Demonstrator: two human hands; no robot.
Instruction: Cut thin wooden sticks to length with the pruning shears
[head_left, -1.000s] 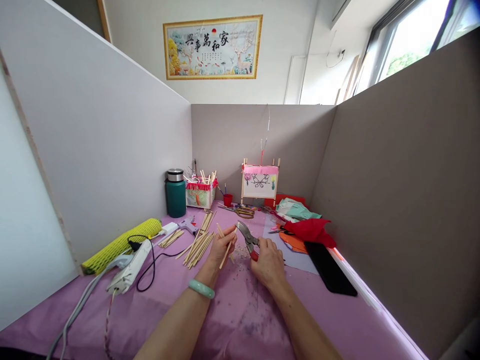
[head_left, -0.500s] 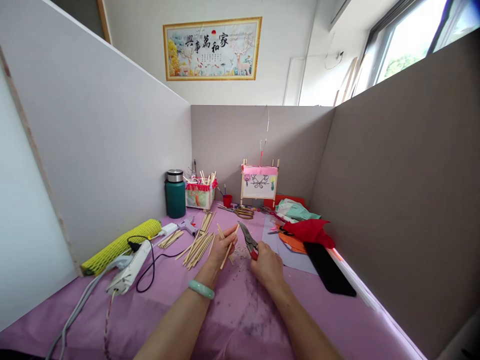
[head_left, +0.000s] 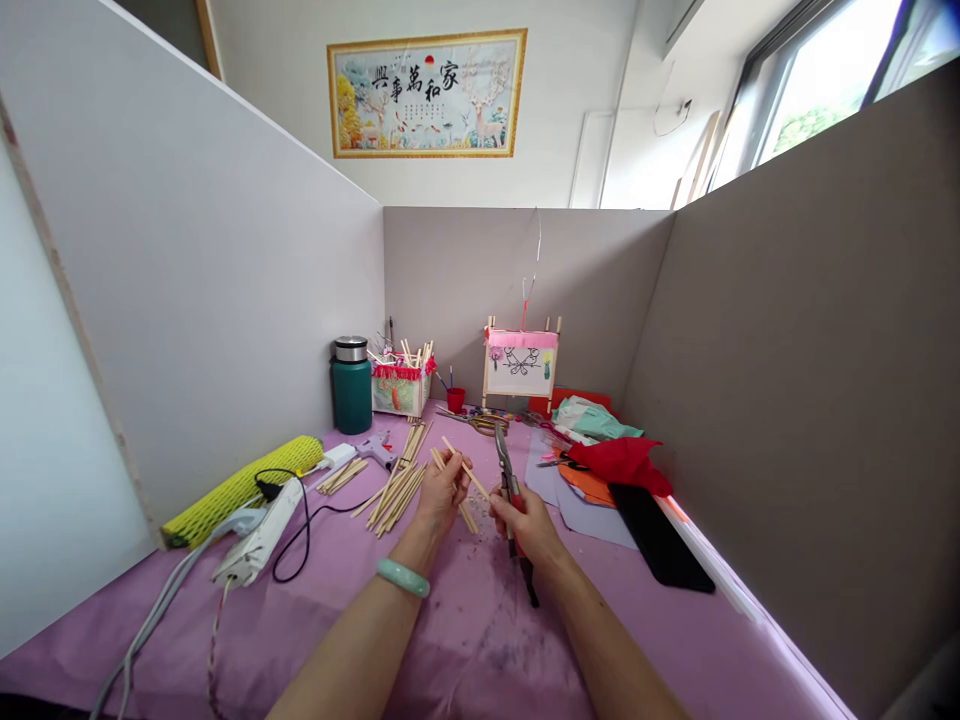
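A purple cloth covers the desk inside grey partition walls, and the person's forearms reach in over it. The left hand is closed around a couple of thin wooden sticks, angled up toward the other hand so one end is presented. The right hand grips red-handled cutters, blades pointing up just beside that stick, handles trailing down past the palm. Left of the hands a loose pile of sticks lies within easy reach, near a glue gun and power strip. Farther back stand a green flask and a small paper lantern frame.
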